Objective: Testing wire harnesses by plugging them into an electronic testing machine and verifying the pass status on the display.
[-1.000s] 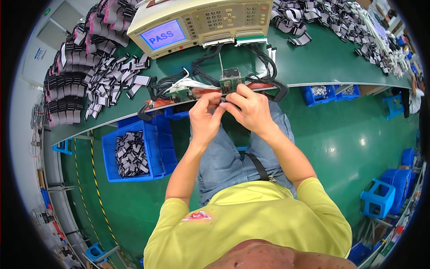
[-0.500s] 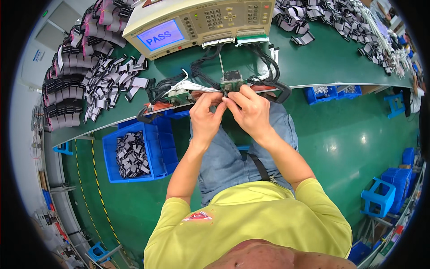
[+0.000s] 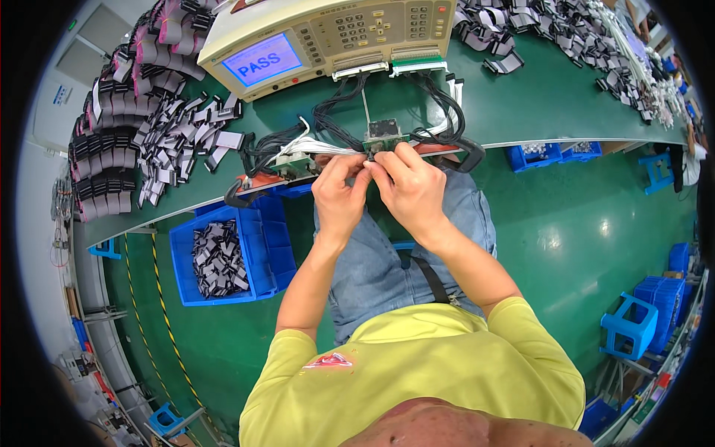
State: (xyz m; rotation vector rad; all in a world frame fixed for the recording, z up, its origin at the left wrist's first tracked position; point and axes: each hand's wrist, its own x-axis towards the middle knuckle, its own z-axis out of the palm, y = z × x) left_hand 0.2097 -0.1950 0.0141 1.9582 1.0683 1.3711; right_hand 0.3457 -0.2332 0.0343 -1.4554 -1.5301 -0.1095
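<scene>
At the table's near edge, my left hand and my right hand meet with thumbs and fingers pinched together. A small dark piece is partly visible between the fingertips, but its kind is hidden. Just beyond them stands a small test fixture with a dark block on top and a thin upright rod behind. White wires run to it from the left, past my left fingers. Black cables link the fixture area to a beige electronic tester, whose screen is lit blue.
Short grey ribbon cables with black connectors lie heaped at left, beside taller stacks. Another heap covers the far right. Black clamps grip the table edge. A blue bin of ribbon cables stands below left; a blue stool at right.
Both hands remain pinched at the fixture, with only a slight shift of the fingertips. The small dark piece between them shows a little more. The whole view has moved slightly.
</scene>
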